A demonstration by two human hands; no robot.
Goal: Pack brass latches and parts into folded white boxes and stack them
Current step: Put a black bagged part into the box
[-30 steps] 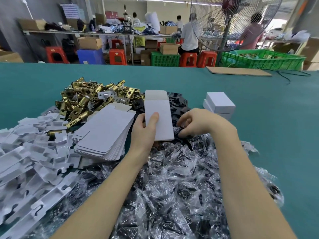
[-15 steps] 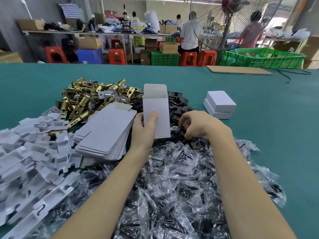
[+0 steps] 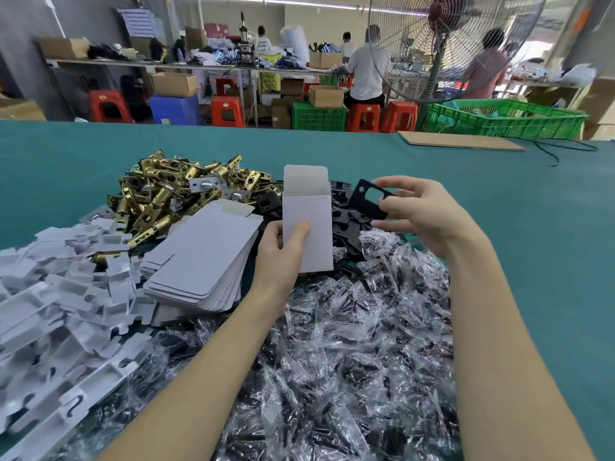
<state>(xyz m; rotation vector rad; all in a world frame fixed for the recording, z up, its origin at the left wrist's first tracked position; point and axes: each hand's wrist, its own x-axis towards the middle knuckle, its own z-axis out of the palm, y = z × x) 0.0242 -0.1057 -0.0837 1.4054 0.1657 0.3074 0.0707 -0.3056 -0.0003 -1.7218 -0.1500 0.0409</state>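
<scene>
1. Desk [image 3: 499, 201]: wide teal cloth-like surface, matte. It carries every pile.
2. Heap of clear plastic bags [image 3: 332, 361]: crinkled, glossy, small dark parts inside. It fills the near centre.
3. White card inserts [image 3: 50, 311]: die-cut, notched, stiff, loosely piled at left.
4. Stack of flat box blanks [image 3: 203, 257]: smooth white card, rounded flap corners, fanned edges.
5. Brass latches [image 3: 159, 197]: shiny gold metal, tubular with plates, tangled beyond the blanks.
6. Open white box [image 3: 307, 221]: upright above the bags, top flap up, mouth open. Left hand [image 3: 283, 257] holds its lower part, thumb across the front face.
7. Change: right hand [image 3: 422, 214], half a second back down in the black pile, is now raised beside the box mouth. Its grip pinches a black plate [image 3: 369, 201] between thumb and fingertips.
8. Black plate: flat, thin, matte, with one large and one small cutout.
9. Judgement: a part is picked; insertion into the box looks next.
</scene>
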